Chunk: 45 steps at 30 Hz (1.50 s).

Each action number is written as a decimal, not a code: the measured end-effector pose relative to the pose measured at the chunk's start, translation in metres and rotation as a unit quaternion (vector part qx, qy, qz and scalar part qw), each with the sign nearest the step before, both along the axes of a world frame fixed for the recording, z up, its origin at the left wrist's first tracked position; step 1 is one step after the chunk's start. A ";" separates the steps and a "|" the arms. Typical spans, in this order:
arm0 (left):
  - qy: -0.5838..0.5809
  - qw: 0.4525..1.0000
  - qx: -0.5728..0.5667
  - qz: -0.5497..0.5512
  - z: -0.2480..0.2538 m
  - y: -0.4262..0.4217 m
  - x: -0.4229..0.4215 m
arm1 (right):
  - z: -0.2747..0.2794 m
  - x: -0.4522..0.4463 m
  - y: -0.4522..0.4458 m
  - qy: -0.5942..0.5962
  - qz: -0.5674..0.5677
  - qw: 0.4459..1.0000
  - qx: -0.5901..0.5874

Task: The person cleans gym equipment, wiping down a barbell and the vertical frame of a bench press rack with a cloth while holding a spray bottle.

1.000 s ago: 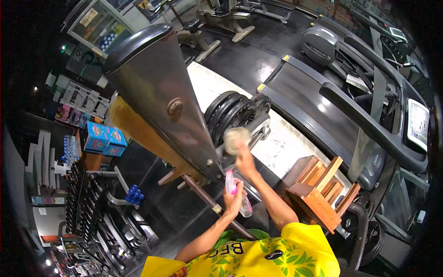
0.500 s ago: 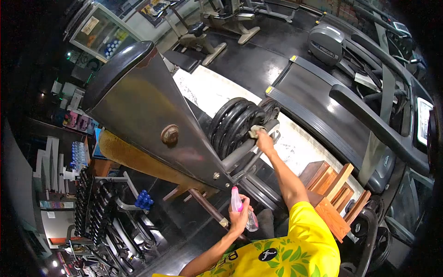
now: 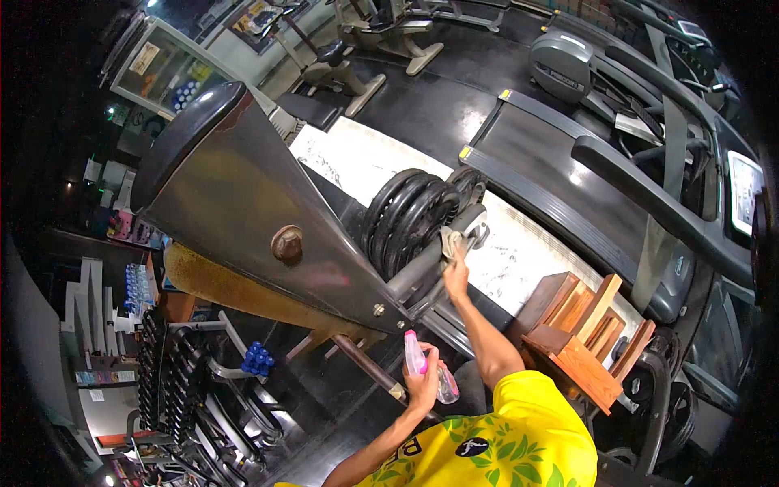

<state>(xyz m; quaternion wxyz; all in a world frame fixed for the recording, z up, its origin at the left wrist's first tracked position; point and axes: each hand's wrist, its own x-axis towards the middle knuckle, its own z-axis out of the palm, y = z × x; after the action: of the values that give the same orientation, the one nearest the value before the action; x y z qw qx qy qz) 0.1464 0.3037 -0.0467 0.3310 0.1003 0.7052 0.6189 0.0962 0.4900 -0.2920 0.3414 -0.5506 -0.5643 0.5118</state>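
My left hand is wrapped round a clear spray bottle with a pink top, low in front of my yellow shirt. My right hand grips a pale cloth, which lies against the dark metal bar of the machine. Black weight plates hang just left of the cloth. The machine's big tapered dark panel, with a rusty round bolt, rises to the left of both hands.
Wooden blocks are stacked right of my right arm. Beyond them stands a treadmill. A dumbbell rack is at the lower left. Exercise bikes stand at the top, and a brown bar passes near my left hand.
The cloth in my right hand has moved from the panel's lower end outward along the bar, then slightly back. My left hand keeps the bottle. The view has shifted.
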 end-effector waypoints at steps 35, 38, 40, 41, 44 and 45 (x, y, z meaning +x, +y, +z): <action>-0.011 0.989 0.086 -0.119 0.038 -0.010 0.013 | 0.174 0.120 -0.042 0.427 0.163 0.788 -0.413; -0.016 0.969 0.142 -0.201 0.074 -0.014 0.011 | 0.195 0.169 -0.063 0.452 0.078 0.799 -0.388; -0.008 0.936 0.212 -0.280 0.087 -0.024 0.004 | 0.206 0.195 -0.088 0.466 0.043 0.780 -0.416; 0.003 0.924 0.243 -0.294 0.096 -0.030 0.000 | 0.211 0.206 -0.102 0.467 0.032 0.784 -0.409; 0.033 0.887 0.270 -0.373 0.108 -0.055 -0.025 | 0.223 0.229 -0.145 0.429 -0.048 0.845 -0.315; -0.033 0.883 0.273 -0.380 0.121 -0.066 -0.030 | 0.254 0.232 -0.159 0.468 -0.033 0.830 -0.302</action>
<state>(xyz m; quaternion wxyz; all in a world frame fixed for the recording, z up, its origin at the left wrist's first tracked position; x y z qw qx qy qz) 0.1165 0.2381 0.0742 0.5232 0.4267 0.4050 0.6166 0.3282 0.3306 -0.0376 0.3979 -0.3395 -0.1353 0.8415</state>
